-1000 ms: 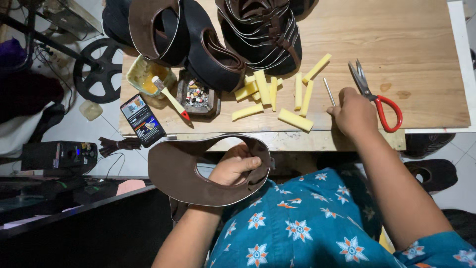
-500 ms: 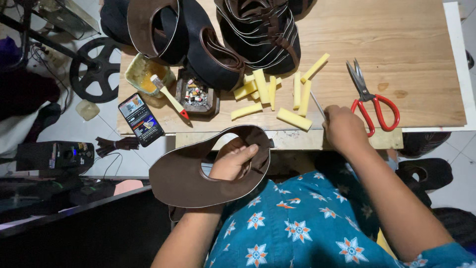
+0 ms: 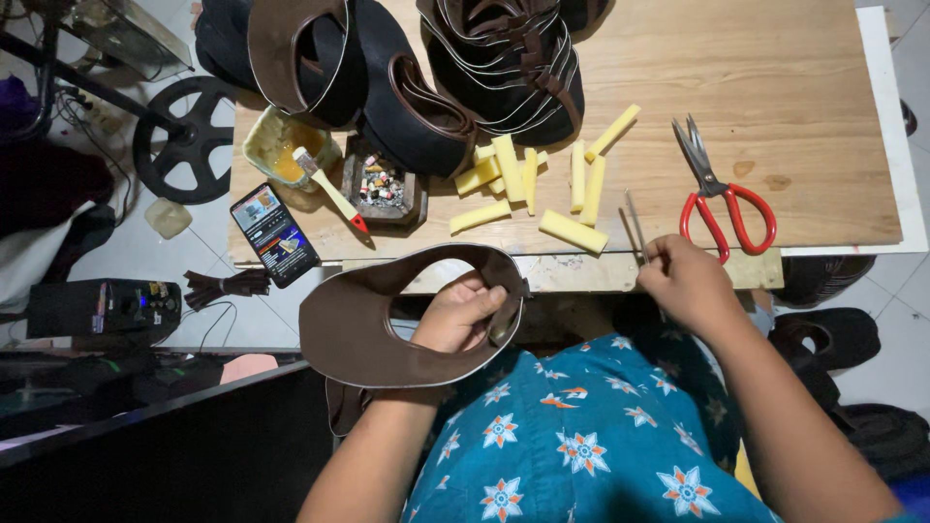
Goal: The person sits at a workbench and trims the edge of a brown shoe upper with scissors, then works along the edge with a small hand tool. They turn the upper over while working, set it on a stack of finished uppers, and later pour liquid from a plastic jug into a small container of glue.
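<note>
Left hand [image 3: 463, 315] is curled through the opening of the brown leather piece [image 3: 363, 329], gripping its inner edge down below the table [image 3: 823, 145] edge. Right hand [image 3: 683, 281] pinches a thin metal tool [image 3: 635, 225] just beside the red scissors [image 3: 722, 199]. Risk I see: that slim tool could slip or poke the leather, since the pinch looks light.

leather stack [image 3: 504, 58]: running off the top edge above the wooden table [image 3: 814, 116].
left hand [image 3: 460, 315]: fingertips hiding inside the brown leather piece [image 3: 368, 339], below the table.
thin rod [image 3: 635, 225]: lower end disappearing into the right hand [image 3: 683, 286].
</note>
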Demonstrator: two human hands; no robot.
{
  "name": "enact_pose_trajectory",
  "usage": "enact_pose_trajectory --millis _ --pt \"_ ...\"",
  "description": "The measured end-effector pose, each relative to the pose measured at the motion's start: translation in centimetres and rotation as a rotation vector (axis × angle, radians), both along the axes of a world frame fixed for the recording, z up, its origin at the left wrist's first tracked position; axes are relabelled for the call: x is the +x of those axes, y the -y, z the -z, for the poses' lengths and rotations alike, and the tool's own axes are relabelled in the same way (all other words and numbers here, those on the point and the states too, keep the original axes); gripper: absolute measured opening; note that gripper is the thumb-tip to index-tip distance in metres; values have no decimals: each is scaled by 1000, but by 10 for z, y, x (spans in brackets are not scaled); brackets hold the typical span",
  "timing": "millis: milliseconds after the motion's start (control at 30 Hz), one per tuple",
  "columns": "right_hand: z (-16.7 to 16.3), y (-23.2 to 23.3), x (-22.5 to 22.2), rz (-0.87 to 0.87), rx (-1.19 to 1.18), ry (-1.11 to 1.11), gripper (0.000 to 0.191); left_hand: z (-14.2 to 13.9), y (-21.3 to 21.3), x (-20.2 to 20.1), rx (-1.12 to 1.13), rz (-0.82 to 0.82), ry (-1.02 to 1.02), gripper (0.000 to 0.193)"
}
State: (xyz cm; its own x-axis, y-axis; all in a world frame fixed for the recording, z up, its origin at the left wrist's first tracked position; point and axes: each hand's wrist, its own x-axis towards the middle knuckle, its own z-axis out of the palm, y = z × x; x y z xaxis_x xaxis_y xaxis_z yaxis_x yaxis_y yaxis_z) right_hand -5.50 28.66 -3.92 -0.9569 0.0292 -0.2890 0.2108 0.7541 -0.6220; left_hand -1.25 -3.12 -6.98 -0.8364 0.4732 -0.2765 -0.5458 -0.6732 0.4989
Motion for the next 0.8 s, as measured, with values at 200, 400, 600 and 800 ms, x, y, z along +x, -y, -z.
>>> enact_pose_trajectory --millis 200,400,600,800 --pt "-69 23 44 -21 -819 -315 14 -1 -1 4 -52 18 79 12" --pt "-103 56 48 -237 -677 -508 15 2 -6 6 -202 -32 85 13" --pt "-103 65 47 -265 -647 -542 15 17 -1 9 -276 -17 25 21" --pt "-102 66 48 -382 -612 -519 14 13 -3 8 -252 -12 68 17"
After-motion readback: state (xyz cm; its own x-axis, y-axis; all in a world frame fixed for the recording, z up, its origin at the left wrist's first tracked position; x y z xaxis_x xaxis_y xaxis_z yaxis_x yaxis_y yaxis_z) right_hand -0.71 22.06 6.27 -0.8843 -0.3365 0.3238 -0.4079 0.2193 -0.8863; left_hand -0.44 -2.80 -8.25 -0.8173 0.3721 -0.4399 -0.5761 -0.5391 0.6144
